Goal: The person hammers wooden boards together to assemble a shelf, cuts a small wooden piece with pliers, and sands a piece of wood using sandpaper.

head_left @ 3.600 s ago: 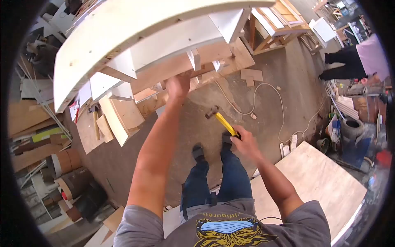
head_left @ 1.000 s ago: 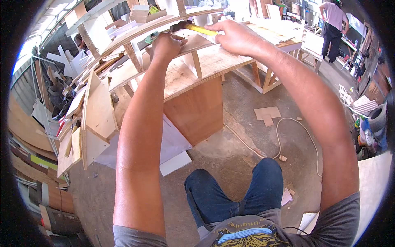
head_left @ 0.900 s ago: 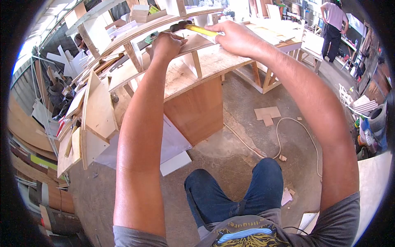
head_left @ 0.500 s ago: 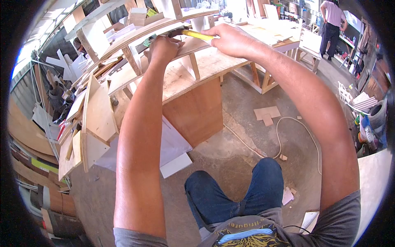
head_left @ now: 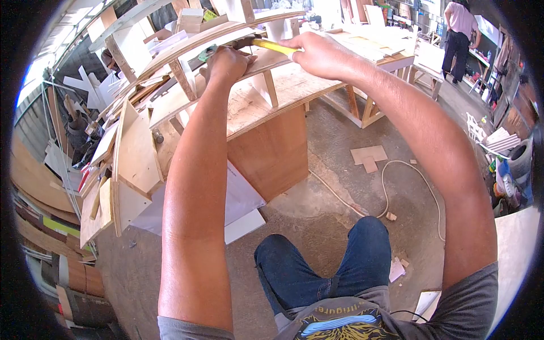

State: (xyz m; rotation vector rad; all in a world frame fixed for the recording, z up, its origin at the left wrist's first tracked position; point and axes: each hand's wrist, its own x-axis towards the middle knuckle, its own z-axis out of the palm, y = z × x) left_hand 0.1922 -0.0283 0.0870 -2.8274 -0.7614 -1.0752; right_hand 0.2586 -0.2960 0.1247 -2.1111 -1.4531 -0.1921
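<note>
A hammer (head_left: 272, 46) with a yellow handle is gripped in my right hand (head_left: 320, 54), its dark head close to the fingers of my left hand (head_left: 228, 64). The left fingers are bent together at a curved wooden frame (head_left: 198, 43); whatever they pinch is too small to make out. Upright wooden spacers (head_left: 265, 89) stand between the frame's curved boards. Beneath it is a plywood top (head_left: 294, 85) on a brown wooden panel (head_left: 269, 153). Something green lies just behind my left hand.
A second hammer (head_left: 97, 198) lies on boards at the left. A pale cable (head_left: 383, 187) curls over the floor near two plywood scraps (head_left: 369, 156). An open wooden frame (head_left: 362, 110) stands right of the plywood top. Another person (head_left: 458, 42) stands at the upper right.
Since the earliest frame, both hands have come up to the frame, the hammer rising from beside my legs. Over the last second, the hammer and hands have shifted only slightly.
</note>
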